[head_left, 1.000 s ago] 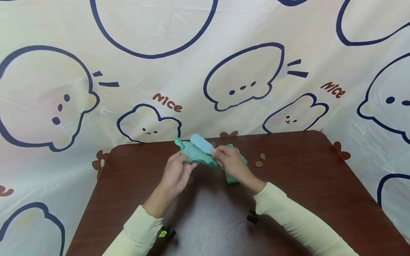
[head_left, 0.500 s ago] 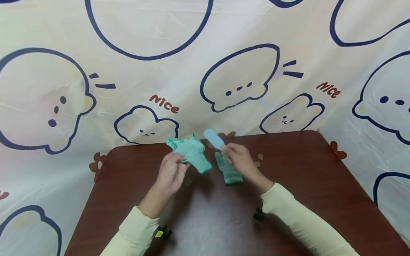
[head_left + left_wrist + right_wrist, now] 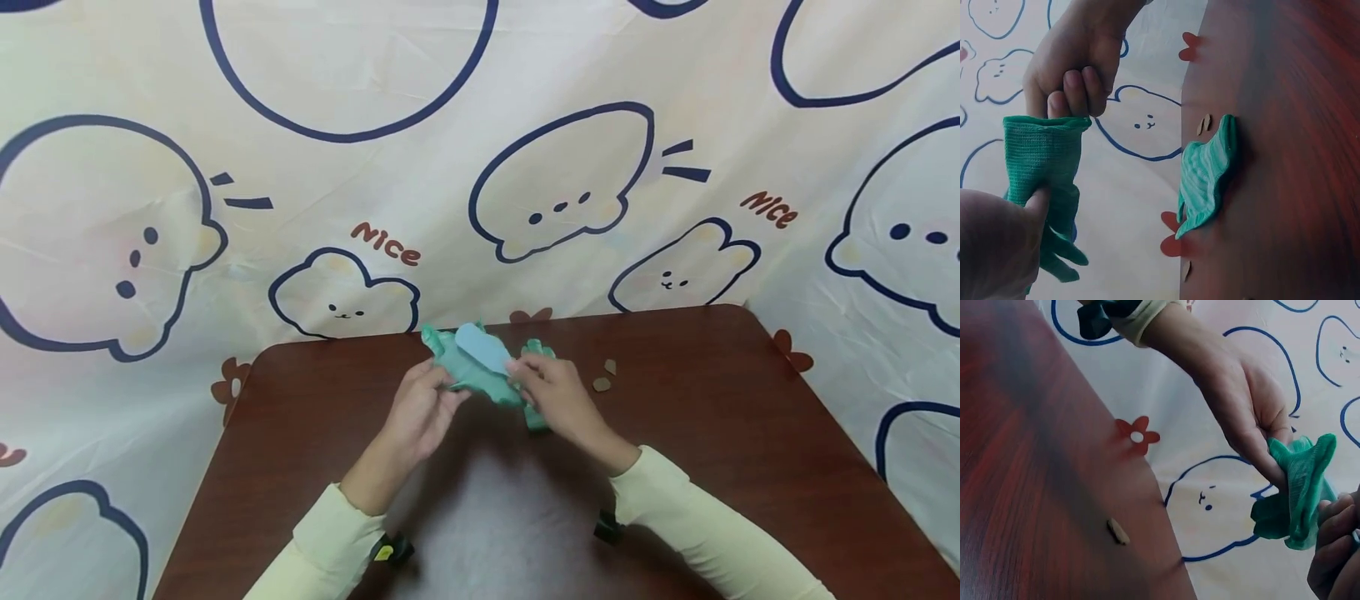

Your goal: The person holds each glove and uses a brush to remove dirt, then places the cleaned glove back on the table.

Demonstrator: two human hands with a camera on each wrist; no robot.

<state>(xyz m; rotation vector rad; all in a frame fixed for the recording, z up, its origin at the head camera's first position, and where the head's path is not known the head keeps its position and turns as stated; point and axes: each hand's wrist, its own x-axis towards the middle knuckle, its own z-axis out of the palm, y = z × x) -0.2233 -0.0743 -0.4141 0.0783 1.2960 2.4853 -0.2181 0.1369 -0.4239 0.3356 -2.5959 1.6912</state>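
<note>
My left hand [image 3: 423, 408] pinches a green knitted glove [image 3: 474, 379] above the far part of the table, thumb on top. In the left wrist view the held glove [image 3: 1041, 150] hangs fingers down with its cuff up. My right hand [image 3: 555, 398] grips a light blue brush [image 3: 483, 348] by its handle end. The brush's flat back faces up and overlaps the glove; its bristles are hidden. In the right wrist view my right hand [image 3: 1338, 550] is close to the cuff. A second green glove [image 3: 1207, 178] lies on the table, partly behind my right hand in the head view.
Small flat brown pieces [image 3: 602, 384] lie on the dark wood table [image 3: 712, 433] right of the gloves. Another brown piece [image 3: 1117, 531] shows in the right wrist view. A patterned cloth [image 3: 420, 183] hangs behind the table's far edge.
Half a second ago the brush was raised off to the right of the glove; now it is back over it. The held glove has turned and shifted slightly right, and the second glove is more covered.
</note>
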